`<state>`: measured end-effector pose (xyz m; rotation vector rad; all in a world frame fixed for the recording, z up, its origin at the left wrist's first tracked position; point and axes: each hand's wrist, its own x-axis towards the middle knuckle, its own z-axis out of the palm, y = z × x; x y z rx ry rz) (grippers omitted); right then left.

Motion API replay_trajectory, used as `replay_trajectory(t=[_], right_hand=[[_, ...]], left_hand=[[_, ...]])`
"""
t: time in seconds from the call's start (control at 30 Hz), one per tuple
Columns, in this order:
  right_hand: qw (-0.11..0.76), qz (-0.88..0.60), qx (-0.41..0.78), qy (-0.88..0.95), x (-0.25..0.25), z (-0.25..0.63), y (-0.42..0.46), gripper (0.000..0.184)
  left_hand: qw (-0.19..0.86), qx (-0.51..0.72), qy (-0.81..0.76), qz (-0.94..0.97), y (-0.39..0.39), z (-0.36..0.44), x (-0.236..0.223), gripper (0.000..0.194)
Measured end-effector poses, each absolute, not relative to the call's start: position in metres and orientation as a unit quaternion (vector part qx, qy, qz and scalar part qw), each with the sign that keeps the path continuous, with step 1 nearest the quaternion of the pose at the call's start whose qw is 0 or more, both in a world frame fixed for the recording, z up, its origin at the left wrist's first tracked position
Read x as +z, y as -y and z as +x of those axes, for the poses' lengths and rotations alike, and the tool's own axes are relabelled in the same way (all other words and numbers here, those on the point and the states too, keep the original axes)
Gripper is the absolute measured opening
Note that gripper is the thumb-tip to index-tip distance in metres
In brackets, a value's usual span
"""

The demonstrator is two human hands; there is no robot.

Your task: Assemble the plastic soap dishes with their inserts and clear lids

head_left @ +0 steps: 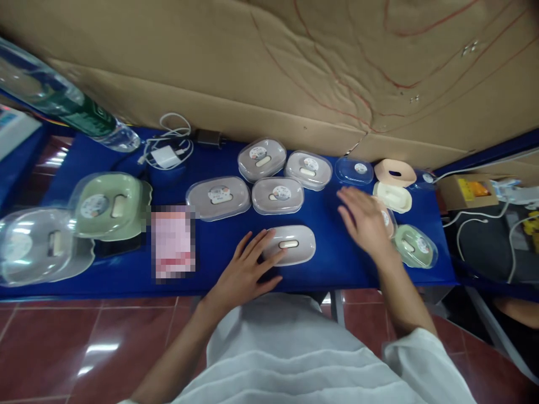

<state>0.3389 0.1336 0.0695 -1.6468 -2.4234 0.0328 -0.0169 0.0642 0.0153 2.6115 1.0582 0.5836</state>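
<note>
Plastic, smooth and softly glossy, is forming the oval grey dish point(304, 255) lying at your left fingers point(272, 261), which are spreading loosely over its left end without gripping; its rounded, cream-filled slot is sitting just beside a fingertip. Your right fingers point(348, 206) are hovering released and slightly bent. Beyond your left fingers, four grey boxes point(273, 205) with clear, stickered lids are standing close together. Just past your right fingers a flat transparent lid point(354, 173) is lying, and a peach box point(394, 173) and a shallow cream tray point(393, 197) are sitting farther right. Blue worktop point(332, 252) is stretching between the dish and your right fingers, leaving you sideways room. The near edge is running close below your left thumb, while a creased cardboard wall point(202, 62) is closing off the far side beyond both sets of fingers.
</note>
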Motion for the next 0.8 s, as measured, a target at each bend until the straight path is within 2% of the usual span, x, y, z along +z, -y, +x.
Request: replay_trajectory(t=[0.1,0.17,0.23,0.33,0.43,0.53,0.6,0.73,0.8], right_hand=[[0.019,-0.639,-0.003,0.769,0.076,0.367,-0.193,0.061],[-0.041,-0.642,0.026,0.765,0.074,0.379,-0.22,0.072],[-0.062,-0.624,0.041,0.778,0.071,0.386,-0.235,0.078],[-0.032,-0.608,0.047,0.792,0.068,0.395,-0.244,0.088],[-0.007,-0.594,0.124,0.795,0.063,0.402,-0.249,0.099],[-0.003,-0.576,0.176,0.798,0.064,0.406,-0.25,0.095],[0.012,-0.584,0.158,0.796,0.074,0.405,-0.242,0.089],[0.168,-0.59,0.079,0.786,0.106,0.375,-0.186,0.084],[0.194,-0.542,0.105,0.811,0.112,0.345,-0.144,0.086]], left_hand=[[0.133,0.221,-0.376,0.89,-0.063,-0.018,0.012,0.056],[0.134,0.238,-0.39,0.879,-0.063,-0.019,0.01,0.051],[0.136,0.252,-0.399,0.871,-0.063,-0.02,0.009,0.048],[0.15,0.261,-0.402,0.865,-0.064,-0.02,0.009,0.052],[0.181,0.27,-0.414,0.85,-0.067,-0.021,0.01,0.062],[0.232,0.283,-0.429,0.826,-0.071,-0.023,0.009,0.075],[0.262,0.287,-0.435,0.812,-0.071,-0.024,0.007,0.086],[0.293,0.288,-0.46,0.787,-0.07,-0.024,0.004,0.104],[0.309,0.289,-0.472,0.774,-0.069,-0.024,0.003,0.115]])
